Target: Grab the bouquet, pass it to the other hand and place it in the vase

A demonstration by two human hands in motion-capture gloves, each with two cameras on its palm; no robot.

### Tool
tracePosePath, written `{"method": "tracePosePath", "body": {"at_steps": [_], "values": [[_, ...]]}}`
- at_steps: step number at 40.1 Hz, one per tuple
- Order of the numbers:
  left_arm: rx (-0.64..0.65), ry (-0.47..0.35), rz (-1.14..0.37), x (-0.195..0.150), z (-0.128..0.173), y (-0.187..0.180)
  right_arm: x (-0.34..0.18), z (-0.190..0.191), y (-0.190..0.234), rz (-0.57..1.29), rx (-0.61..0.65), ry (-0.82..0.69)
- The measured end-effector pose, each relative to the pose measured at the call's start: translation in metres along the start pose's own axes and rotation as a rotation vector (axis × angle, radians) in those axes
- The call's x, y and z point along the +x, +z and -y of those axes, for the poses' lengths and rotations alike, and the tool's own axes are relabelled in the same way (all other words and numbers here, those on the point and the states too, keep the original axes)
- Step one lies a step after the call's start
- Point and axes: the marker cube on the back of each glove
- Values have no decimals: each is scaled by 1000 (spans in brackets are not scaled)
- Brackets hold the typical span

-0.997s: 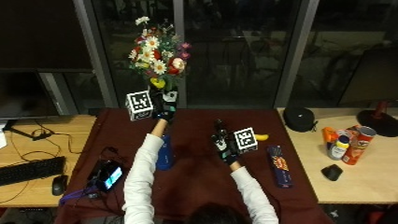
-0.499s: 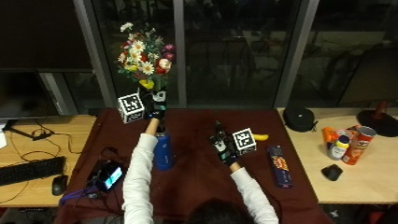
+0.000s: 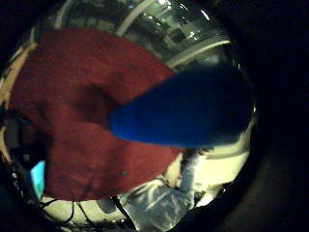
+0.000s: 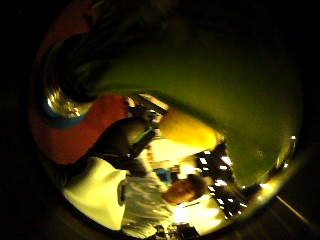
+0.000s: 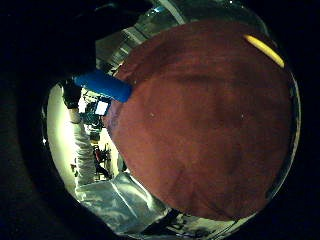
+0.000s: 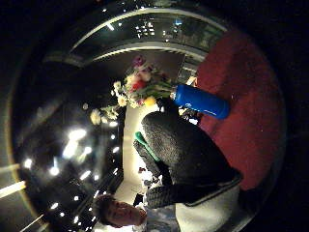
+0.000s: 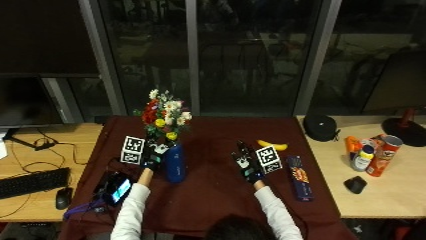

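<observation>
A bouquet [image 7: 163,117] of red, white and yellow flowers stands upright with its stems down in the mouth of a blue vase [image 7: 175,163] on the dark red cloth [image 7: 213,200]. My left hand [image 7: 152,159] is beside the top of the vase and grips the stems; the green stems [image 4: 200,90] fill its thumb side palm view, next to the vase's rim [image 4: 60,102]. The vase [image 3: 188,111] looms close to that palm. My right hand [image 7: 247,165] hovers over the cloth to the vase's right, fingers straight, holding nothing. From that palm the bouquet [image 6: 140,89] and vase [image 6: 200,101] show.
A banana [image 7: 273,146] and a dark packet [image 7: 297,177] lie right of my right hand. A lit phone [image 7: 116,187] lies at the cloth's left edge. Keyboard [image 7: 30,182] and mouse [image 7: 63,197] sit far left; cans [image 7: 383,155] and a bottle stand far right.
My left hand has come down with the bouquet from high above the table, so the stems now stand in the vase. The right hand has stayed where it was.
</observation>
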Motion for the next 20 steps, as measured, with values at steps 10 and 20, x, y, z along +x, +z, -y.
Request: {"method": "tracePosePath", "body": {"at_steps": [10, 20], "values": [[-5, 3, -21, -17, -23, 1, 19, -5, -6, 9, 2, 42], [57, -3, 104, -6, -34, -6, 4, -4, -2, 35, 11, 61]]}}
